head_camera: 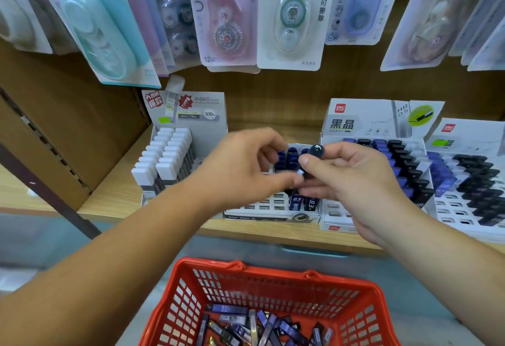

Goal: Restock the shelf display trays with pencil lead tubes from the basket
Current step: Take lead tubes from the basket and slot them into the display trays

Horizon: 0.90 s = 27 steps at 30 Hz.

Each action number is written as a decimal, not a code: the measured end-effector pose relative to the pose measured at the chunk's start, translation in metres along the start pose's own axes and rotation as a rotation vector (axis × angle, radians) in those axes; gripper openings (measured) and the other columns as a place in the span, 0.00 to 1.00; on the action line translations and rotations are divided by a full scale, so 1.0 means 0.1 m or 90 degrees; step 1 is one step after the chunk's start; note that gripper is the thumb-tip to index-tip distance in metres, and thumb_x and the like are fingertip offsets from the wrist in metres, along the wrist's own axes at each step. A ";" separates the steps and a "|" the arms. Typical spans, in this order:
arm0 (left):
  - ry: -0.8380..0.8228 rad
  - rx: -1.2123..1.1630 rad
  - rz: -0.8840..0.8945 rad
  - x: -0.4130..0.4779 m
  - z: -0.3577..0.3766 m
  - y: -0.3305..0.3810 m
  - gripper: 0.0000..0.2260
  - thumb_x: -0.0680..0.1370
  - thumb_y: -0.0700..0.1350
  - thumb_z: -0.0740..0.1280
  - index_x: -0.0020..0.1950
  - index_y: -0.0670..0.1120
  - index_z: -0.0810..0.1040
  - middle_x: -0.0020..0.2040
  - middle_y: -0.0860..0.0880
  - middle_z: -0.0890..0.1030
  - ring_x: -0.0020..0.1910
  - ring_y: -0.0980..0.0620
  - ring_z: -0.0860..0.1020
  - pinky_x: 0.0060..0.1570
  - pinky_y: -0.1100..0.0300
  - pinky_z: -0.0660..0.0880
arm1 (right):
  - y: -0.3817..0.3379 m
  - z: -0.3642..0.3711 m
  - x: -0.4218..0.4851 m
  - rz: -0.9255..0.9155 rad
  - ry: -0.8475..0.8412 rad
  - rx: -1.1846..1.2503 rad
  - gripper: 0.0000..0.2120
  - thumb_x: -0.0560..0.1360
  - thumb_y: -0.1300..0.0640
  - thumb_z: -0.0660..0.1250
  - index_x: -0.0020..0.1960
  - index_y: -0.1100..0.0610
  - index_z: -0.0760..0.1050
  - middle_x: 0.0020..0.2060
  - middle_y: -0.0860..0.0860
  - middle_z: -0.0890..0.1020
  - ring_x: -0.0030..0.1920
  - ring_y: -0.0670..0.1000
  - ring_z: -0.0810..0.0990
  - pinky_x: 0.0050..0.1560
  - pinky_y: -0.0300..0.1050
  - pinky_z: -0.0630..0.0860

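The pencil lead tube (314,154), a slim dark plastic stick with a glossy rounded cap and a small white label lower down, is held in the air above the middle display tray (273,206), between both hands. The right hand (352,179) has it in a pinching grip, thumb on the near side and curled fingers behind, palm turned left with the wrist bent. The left hand (243,168) comes in from the left with fingers curled and its thumb reaching the tube's lower end; blur hides whether that grip really pinches it. The white card tray below has square slots, some filled with blue-capped tubes. It sits on a wooden shelf (117,195) between a tray of white-capped tubes (166,160) and one of blue and black caps (404,165). Nearer the person, a red plastic lattice basket (273,285) holds a loose heap of tubes (246,324).
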<state>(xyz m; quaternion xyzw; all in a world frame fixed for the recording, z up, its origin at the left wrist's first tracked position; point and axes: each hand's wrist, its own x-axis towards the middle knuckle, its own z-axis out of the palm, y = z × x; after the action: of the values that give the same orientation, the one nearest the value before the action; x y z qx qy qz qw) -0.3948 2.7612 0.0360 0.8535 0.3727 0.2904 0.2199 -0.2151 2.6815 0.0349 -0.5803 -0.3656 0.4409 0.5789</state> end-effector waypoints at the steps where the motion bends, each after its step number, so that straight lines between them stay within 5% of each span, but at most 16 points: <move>1: -0.026 -0.001 0.005 -0.06 0.04 0.07 0.14 0.71 0.54 0.81 0.52 0.52 0.83 0.43 0.56 0.82 0.41 0.57 0.80 0.41 0.64 0.78 | -0.01 0.03 -0.01 0.001 0.008 0.011 0.09 0.75 0.64 0.76 0.53 0.61 0.80 0.35 0.57 0.86 0.37 0.60 0.88 0.41 0.51 0.86; 4: -0.034 0.030 0.031 -0.16 0.10 0.06 0.04 0.76 0.47 0.76 0.44 0.49 0.83 0.38 0.54 0.81 0.39 0.54 0.79 0.40 0.55 0.77 | -0.02 0.08 -0.03 -0.011 -0.012 0.007 0.17 0.75 0.63 0.77 0.60 0.54 0.76 0.35 0.56 0.85 0.39 0.60 0.88 0.41 0.52 0.86; 6: -0.049 0.022 0.030 -0.19 0.05 -0.01 0.05 0.79 0.42 0.71 0.44 0.47 0.82 0.35 0.52 0.79 0.35 0.53 0.76 0.37 0.53 0.73 | -0.02 0.11 -0.05 -0.039 -0.052 -0.039 0.13 0.78 0.61 0.74 0.60 0.52 0.78 0.37 0.57 0.86 0.40 0.58 0.88 0.43 0.51 0.86; 9: -0.084 -0.060 -0.021 -0.28 -0.06 -0.06 0.10 0.83 0.38 0.65 0.48 0.50 0.83 0.32 0.54 0.76 0.30 0.58 0.70 0.32 0.63 0.68 | -0.01 0.15 -0.05 -0.097 -0.070 -0.118 0.05 0.80 0.62 0.70 0.51 0.54 0.84 0.36 0.54 0.86 0.37 0.53 0.86 0.41 0.49 0.85; 11: -0.079 -0.110 -0.062 -0.34 -0.09 -0.08 0.10 0.84 0.38 0.65 0.55 0.49 0.85 0.34 0.52 0.79 0.29 0.61 0.72 0.31 0.68 0.69 | -0.02 0.17 -0.04 -0.119 -0.063 -0.167 0.05 0.80 0.63 0.71 0.48 0.55 0.85 0.37 0.53 0.86 0.36 0.50 0.85 0.41 0.48 0.85; 13: 0.004 -0.109 -0.105 -0.37 -0.11 -0.18 0.11 0.83 0.39 0.67 0.61 0.48 0.86 0.43 0.54 0.84 0.37 0.64 0.79 0.41 0.71 0.76 | -0.04 0.18 -0.02 -0.124 -0.059 -0.192 0.04 0.79 0.63 0.72 0.49 0.56 0.85 0.38 0.54 0.87 0.38 0.50 0.87 0.43 0.48 0.85; 15: 0.105 -0.062 -0.130 -0.38 -0.14 -0.33 0.11 0.81 0.39 0.69 0.60 0.49 0.85 0.50 0.58 0.84 0.46 0.63 0.81 0.51 0.69 0.77 | -0.08 0.22 0.01 -0.133 -0.052 -0.222 0.05 0.78 0.65 0.73 0.52 0.57 0.83 0.38 0.54 0.87 0.39 0.51 0.87 0.43 0.47 0.85; 17: 0.136 -0.017 -0.133 -0.41 -0.16 -0.47 0.10 0.79 0.40 0.71 0.59 0.50 0.85 0.49 0.60 0.81 0.45 0.62 0.80 0.48 0.73 0.74 | -0.11 0.30 0.09 -0.158 -0.045 -0.283 0.08 0.77 0.64 0.74 0.53 0.54 0.81 0.37 0.53 0.86 0.39 0.49 0.87 0.42 0.46 0.85; 21: 0.092 0.036 -0.128 -0.48 -0.11 -0.65 0.12 0.77 0.46 0.75 0.61 0.51 0.83 0.50 0.59 0.75 0.44 0.60 0.78 0.46 0.75 0.68 | -0.13 0.50 0.34 -0.235 -0.040 -0.450 0.08 0.74 0.57 0.78 0.47 0.48 0.81 0.37 0.47 0.85 0.39 0.45 0.83 0.44 0.42 0.81; 27: 0.031 0.001 -0.141 -0.56 -0.08 -0.83 0.15 0.77 0.49 0.76 0.63 0.50 0.83 0.54 0.54 0.79 0.41 0.59 0.80 0.48 0.65 0.76 | 0.02 0.60 0.65 -0.207 -0.082 -0.540 0.10 0.71 0.56 0.81 0.40 0.47 0.81 0.37 0.46 0.85 0.42 0.47 0.84 0.52 0.55 0.83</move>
<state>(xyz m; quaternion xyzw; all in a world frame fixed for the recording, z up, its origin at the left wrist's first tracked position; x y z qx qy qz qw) -0.4729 2.7712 -0.0260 0.7999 0.4704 0.2845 0.2406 -0.2488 2.7627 0.0308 -0.6726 -0.6352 0.1910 0.3280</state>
